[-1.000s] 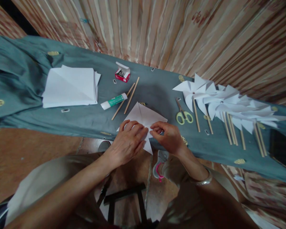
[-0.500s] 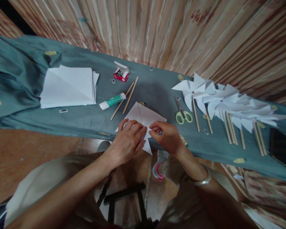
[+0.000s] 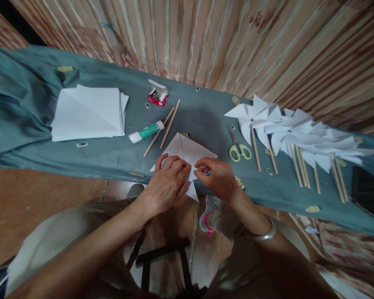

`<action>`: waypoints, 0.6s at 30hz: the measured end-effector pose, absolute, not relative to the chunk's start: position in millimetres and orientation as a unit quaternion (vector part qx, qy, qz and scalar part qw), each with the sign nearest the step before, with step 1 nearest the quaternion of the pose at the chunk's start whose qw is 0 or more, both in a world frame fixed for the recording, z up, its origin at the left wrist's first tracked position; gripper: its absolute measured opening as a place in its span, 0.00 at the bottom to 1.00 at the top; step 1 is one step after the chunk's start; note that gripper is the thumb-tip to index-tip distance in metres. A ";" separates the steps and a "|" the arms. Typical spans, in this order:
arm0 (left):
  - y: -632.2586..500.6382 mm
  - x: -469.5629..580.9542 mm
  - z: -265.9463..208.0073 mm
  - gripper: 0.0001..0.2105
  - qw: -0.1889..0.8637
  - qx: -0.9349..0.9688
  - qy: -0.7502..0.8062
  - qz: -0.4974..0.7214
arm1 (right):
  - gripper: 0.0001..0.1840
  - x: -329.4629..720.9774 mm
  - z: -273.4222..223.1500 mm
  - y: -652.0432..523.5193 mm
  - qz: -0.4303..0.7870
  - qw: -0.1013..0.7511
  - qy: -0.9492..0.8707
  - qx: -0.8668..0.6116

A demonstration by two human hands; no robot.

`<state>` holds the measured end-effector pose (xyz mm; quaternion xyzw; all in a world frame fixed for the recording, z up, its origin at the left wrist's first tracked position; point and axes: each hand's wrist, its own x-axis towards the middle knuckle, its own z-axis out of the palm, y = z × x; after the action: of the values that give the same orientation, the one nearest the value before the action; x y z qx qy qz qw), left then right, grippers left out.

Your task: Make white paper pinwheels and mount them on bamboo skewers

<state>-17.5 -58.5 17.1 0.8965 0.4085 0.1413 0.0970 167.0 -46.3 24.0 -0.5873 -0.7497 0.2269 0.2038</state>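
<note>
A sheet of white paper [image 3: 190, 149], cut in from its corners, lies at the front edge of the table, one pointed flap hanging past it. My left hand [image 3: 170, 182] rests over its left side, fingers curled and pressed on the paper. On the right side, my right hand [image 3: 216, 176] pinches with thumb and fingertips at the paper near its middle. The fingertips of both hands almost meet there, and they hide the paper's centre. A glue stick [image 3: 148, 131] lies to the left, across one of two wooden sticks [image 3: 170, 124].
A stack of white paper [image 3: 89, 112] lies at the left. Behind is an open red box of small metal pieces [image 3: 158, 96]. Scissors [image 3: 239, 151] with green handles, several paper pinwheels [image 3: 283, 124] on sticks and a dark phone [image 3: 365, 191] lie to the right.
Hardly anything differs. My fingertips shift very slightly at the middle of the paper, and the view moves a touch.
</note>
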 end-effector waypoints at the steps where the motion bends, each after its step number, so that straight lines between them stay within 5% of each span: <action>1: -58.7 -17.3 17.4 0.15 0.096 0.896 0.409 0.143 | 0.05 167.0 23.8 -46.3 0.222 0.203 -0.754 -0.584; 18: -46.5 -18.0 17.5 0.11 0.128 0.875 0.428 0.186 | 0.05 167.6 27.5 -50.1 0.197 0.174 -0.774 -0.576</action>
<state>-18.0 -46.5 17.5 0.8750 0.4283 0.1861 0.1276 167.6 -50.1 27.5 -0.5765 -0.7736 0.1973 0.1741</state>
